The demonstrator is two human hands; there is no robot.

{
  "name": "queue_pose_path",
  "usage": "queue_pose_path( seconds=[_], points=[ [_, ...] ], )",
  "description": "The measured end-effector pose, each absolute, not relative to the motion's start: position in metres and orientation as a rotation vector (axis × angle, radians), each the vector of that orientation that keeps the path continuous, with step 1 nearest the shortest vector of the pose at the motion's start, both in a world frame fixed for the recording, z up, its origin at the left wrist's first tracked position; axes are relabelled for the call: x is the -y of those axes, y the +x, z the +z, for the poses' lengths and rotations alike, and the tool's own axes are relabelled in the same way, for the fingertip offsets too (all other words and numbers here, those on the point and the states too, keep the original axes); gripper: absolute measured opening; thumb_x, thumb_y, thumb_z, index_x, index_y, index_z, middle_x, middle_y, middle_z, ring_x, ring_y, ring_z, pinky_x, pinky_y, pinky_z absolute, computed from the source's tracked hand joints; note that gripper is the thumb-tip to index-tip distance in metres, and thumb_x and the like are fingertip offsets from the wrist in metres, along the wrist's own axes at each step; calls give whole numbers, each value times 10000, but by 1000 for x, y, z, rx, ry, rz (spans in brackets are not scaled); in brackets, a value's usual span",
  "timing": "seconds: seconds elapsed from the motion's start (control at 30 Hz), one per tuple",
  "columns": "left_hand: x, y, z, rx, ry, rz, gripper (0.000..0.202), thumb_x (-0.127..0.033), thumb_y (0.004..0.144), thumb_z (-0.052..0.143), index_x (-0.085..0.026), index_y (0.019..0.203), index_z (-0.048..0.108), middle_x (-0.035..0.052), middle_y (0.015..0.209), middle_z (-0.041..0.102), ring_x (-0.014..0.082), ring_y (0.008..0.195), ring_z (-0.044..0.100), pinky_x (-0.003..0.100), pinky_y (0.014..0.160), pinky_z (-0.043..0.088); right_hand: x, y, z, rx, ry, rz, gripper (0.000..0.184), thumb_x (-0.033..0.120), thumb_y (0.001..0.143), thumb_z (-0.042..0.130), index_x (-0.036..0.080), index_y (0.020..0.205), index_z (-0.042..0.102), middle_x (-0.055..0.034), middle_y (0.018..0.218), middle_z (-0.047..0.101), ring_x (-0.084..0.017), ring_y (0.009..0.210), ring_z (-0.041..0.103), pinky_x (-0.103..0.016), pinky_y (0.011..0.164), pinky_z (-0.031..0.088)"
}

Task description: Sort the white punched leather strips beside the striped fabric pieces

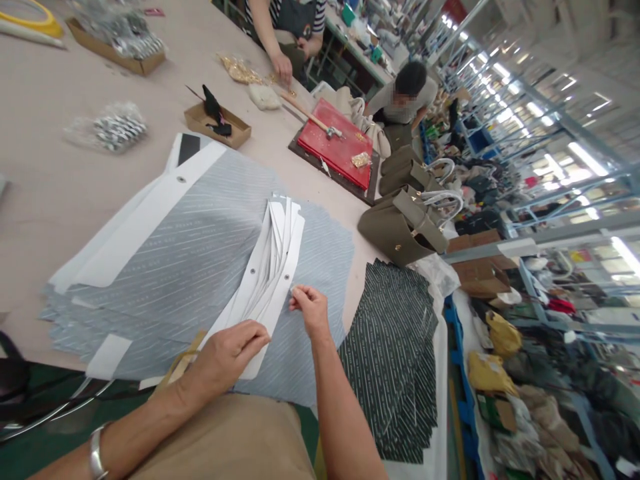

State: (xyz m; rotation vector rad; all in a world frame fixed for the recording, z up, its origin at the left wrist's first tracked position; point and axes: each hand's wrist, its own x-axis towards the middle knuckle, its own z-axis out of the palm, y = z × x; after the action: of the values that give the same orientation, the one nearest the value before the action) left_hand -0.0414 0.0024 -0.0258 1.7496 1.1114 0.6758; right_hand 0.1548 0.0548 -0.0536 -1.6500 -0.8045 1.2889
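Grey-blue lining pieces (200, 227) with fine white lines lie in a fanned stack in front of me. A bundle of white strips (273, 267) runs across them, and metal snap buttons (287, 277) show on the top strips. My left hand (233, 350) is closed over the near end of the strips, its fingers curled; what they hold, if anything, is hidden. Just right of the strips, my right hand (311, 308) is closed in a pinch above the lining. Whatever is between its fingertips is too small to name.
Dark striped lining pieces (393, 360) are stacked at the right. Olive handbags (403, 227) stand beyond them. A hammer (330, 131) lies on a red block (335, 143). Bagged metal parts (120, 130) and a cardboard tray (217, 127) sit farther back. A co-worker's hand (283, 69) works across the table.
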Motion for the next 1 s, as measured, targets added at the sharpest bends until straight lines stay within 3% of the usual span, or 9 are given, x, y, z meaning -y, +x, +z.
queue_pose_path(
  seconds=[0.13,0.33,0.43,0.53,0.6,0.77,0.9,1.0],
  points=[
    [-4,-39,-46,-1128,1699,685,254,-346,973,444,-229,871,645,13,913,676,165,874,638,257,806,499,-81,156,-62,915,-1668,1245,311,441,692,690,151,805,707,20,586,618,-109,506,541,-232,494,473],
    [-5,-44,-59,-1117,1679,658,281,-347,983,432,-233,851,653,32,1052,649,176,1006,620,281,904,486,-92,143,-52,1280,-1807,1069,205,365,781,609,181,770,698,43,578,597,-119,541,560,-225,548,455],
    [-6,-44,-59,-1139,1661,657,291,-347,980,432,-230,834,656,40,1067,640,189,1073,602,292,924,480,-93,144,-50,1453,-1909,974,202,370,818,591,207,889,687,62,560,579,-127,528,571,-234,574,459],
    [-8,-44,-56,-1134,1645,668,302,-355,975,431,-228,814,652,42,1055,646,194,1088,599,292,919,485,-96,155,-54,1516,-2057,835,415,443,757,696,212,1095,630,84,530,545,-156,533,579,-265,612,476],
    [-10,-44,-54,-1114,1634,654,309,-354,972,429,-227,790,643,42,1052,655,193,1083,605,292,913,489,-97,162,-58,1412,-2141,826,583,485,670,772,184,1139,598,80,542,547,-169,525,579,-280,595,485],
    [-10,-44,-46,-1092,1597,639,312,-357,968,433,-223,774,637,42,1061,667,195,1106,606,289,927,487,-85,162,-66,1003,-1996,1128,602,514,775,645,146,1229,498,60,619,566,-137,440,536,-253,451,456],
    [-7,-44,-44,-1074,1634,625,314,-373,971,432,-230,789,644,38,1095,664,195,1143,602,273,920,489,-69,145,-57,1297,-1994,917,766,472,668,768,156,1304,478,-21,884,624,-166,707,624,-293,675,534],
    [-4,-44,-43,-1071,1685,615,315,-381,971,428,-233,794,642,44,1113,670,201,1162,601,274,899,500,-66,135,-49,1451,-2053,803,771,441,664,770,137,1315,491,-65,994,622,-192,818,624,-332,802,523]
  ],
)
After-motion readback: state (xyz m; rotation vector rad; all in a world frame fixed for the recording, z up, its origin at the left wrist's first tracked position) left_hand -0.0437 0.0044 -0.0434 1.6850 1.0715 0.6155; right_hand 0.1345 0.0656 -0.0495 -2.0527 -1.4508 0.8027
